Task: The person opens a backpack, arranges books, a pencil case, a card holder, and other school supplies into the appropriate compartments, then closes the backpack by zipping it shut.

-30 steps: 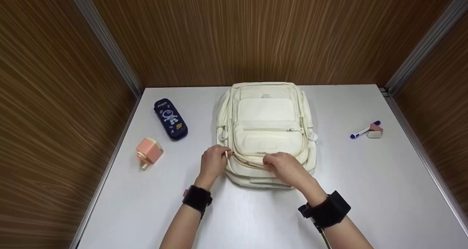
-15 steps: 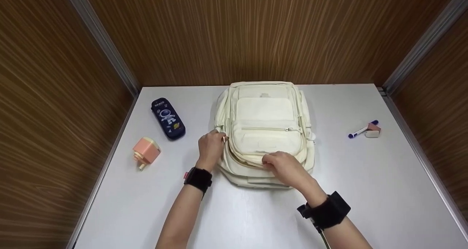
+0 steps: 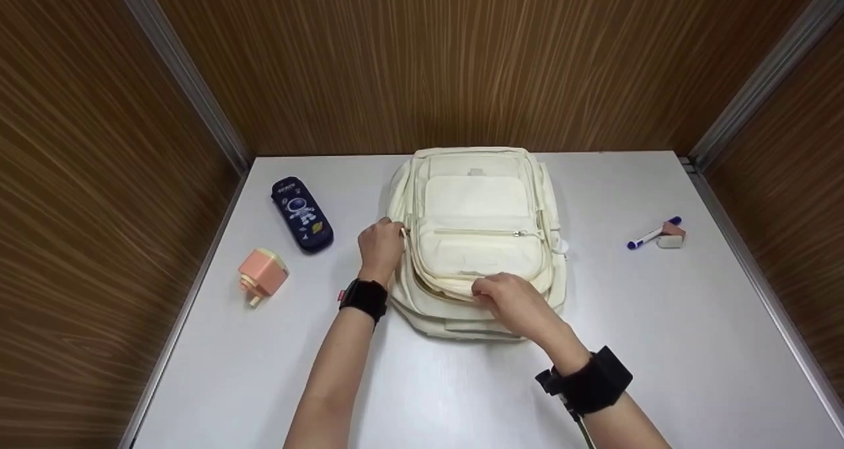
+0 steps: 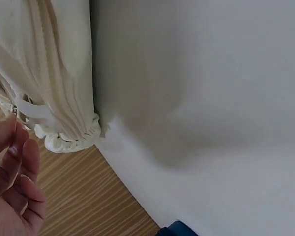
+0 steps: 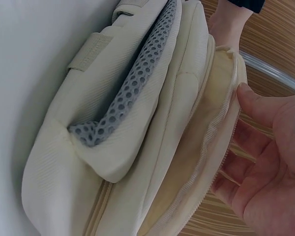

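Note:
A cream backpack (image 3: 478,198) lies flat on the white table, its front pocket unzipped along the lower edge. At the bag's left side, my left hand (image 3: 381,250) pinches the zipper pull (image 4: 14,109) between thumb and forefinger. My right hand (image 3: 514,300) holds the edge of the pocket flap (image 5: 226,128) at the bottom, thumb on one face and fingers behind it. In the right wrist view the pocket gapes, showing its beige lining (image 5: 184,152), and grey mesh padding (image 5: 137,73) shows beside it.
To the left lie a navy pencil case (image 3: 303,215) with an astronaut print and a pink block-shaped object (image 3: 264,273) with cream parts. On the right, a marker (image 3: 649,237) lies beside a white eraser-like block (image 3: 670,241) and a small pink piece (image 3: 674,229). Wood-grain panels (image 3: 461,60) enclose the table.
My left hand has moved up the bag's left side with the zipper pull, and the pocket opening has lengthened there. My right hand has stayed at the flap's lower edge.

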The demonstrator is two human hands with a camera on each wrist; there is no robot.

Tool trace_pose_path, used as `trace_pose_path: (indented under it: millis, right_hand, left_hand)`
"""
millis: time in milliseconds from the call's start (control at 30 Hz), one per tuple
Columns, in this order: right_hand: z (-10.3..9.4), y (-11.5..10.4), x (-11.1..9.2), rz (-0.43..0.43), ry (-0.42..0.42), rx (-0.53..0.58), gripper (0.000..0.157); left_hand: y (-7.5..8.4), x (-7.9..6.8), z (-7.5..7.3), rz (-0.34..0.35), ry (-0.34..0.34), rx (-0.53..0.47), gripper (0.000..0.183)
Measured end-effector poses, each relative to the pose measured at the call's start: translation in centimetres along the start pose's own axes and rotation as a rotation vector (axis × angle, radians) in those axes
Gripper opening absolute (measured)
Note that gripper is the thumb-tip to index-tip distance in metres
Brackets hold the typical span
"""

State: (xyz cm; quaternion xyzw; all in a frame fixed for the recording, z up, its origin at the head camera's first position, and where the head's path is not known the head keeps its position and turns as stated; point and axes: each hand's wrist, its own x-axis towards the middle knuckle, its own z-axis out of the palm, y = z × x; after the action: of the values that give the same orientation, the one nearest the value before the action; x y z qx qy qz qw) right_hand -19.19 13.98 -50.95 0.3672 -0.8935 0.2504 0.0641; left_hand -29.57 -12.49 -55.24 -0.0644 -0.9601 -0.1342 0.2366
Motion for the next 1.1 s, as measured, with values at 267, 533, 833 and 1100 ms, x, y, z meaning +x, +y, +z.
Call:
trace_pose_path:
  millis: [267, 533, 833, 1100]
  right_hand:
    - [-0.2, 0.0, 0.0, -0.002, 0.002, -0.012, 0.007]
    - [-0.1, 0.0, 0.0, 0.016, 0.013, -0.01, 0.011]
    - [0.0, 0.1, -0.1, 0.025, 0.037, -0.018, 0.013]
    - [0.1, 0.1, 0.2, 0.036, 0.045, -0.035, 0.006]
  left_hand:
    - [0.5, 1.5, 0.4, -0.023, 0.028, 0.004, 0.015]
    - [1.0, 2.2, 0.1, -0.181, -0.083, -0.078, 0.023]
    - [2.4, 0.3, -0.8, -0.084, -0.048, -0.146, 0.023]
    - [4.4, -2.0, -2.2, 0.238, -0.224, -0.388, 0.038]
